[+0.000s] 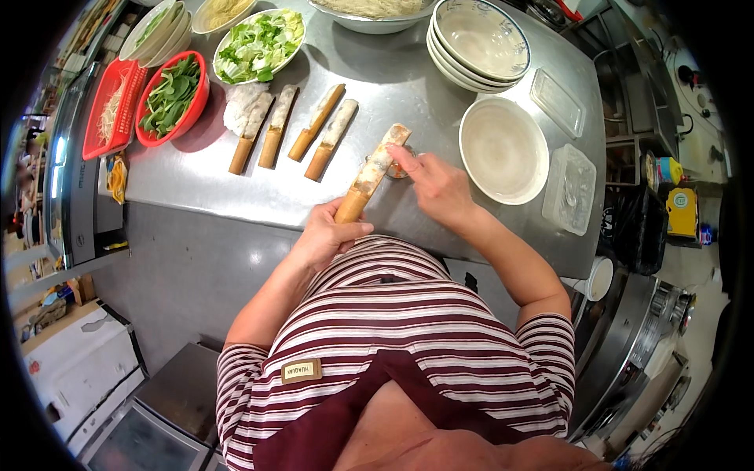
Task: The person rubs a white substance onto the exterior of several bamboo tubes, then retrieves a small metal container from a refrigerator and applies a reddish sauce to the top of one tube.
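My left hand (337, 231) grips the lower end of a bamboo tube (353, 204), tilted up and away from me over the table's front edge. Pale paste with orange and grey bits fills its cut-open upper part. The fingers of my right hand (435, 183) touch that filling near the tip. Behind the tube, partly hidden, is a small round container (403, 168) with orange contents. Further left, several bamboo pieces (322, 154) with whitish filling lie on the steel table, the leftmost against a crumpled white plastic bag (240, 112).
Right of my hands are an empty white bowl (503, 151), stacked bowls (480, 44), a clear plastic box (569, 191) and its lid (558, 101). Beyond and left are a bowl of chopped greens (259, 46), a red bowl of leaves (172, 100) and a red basket (109, 112).
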Tool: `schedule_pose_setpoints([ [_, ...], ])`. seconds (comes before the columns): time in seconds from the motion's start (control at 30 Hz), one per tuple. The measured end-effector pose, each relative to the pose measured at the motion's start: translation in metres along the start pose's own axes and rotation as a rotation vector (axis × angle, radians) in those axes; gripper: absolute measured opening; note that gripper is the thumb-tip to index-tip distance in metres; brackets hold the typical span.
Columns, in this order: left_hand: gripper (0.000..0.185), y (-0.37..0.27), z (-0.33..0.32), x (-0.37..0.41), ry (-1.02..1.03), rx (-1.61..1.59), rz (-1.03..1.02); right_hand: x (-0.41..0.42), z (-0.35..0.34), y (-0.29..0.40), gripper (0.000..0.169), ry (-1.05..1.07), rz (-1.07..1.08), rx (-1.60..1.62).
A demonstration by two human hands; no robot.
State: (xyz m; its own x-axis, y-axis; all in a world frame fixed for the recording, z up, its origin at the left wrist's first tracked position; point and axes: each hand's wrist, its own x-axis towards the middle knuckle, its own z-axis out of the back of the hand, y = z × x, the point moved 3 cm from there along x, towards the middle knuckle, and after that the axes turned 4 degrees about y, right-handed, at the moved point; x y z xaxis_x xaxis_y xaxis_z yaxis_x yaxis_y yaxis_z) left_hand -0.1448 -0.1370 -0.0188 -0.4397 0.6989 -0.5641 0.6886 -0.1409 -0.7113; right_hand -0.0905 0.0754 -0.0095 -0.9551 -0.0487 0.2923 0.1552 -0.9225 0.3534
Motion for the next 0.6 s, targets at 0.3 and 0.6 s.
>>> schedule_pose_setpoints([
  [0.3, 0.024, 0.001, 0.006, 0.003, -0.031, 0.017, -0.016, -0.004, 0.002, 0.0, 0.067, 0.365, -0.473, 1.215],
  [0.6, 0.023, -0.003, -0.002, 0.0, -0.029, 0.013, 0.018, 0.0, 0.0, 0.001, 0.068, 0.416, -0.484, 1.18],
])
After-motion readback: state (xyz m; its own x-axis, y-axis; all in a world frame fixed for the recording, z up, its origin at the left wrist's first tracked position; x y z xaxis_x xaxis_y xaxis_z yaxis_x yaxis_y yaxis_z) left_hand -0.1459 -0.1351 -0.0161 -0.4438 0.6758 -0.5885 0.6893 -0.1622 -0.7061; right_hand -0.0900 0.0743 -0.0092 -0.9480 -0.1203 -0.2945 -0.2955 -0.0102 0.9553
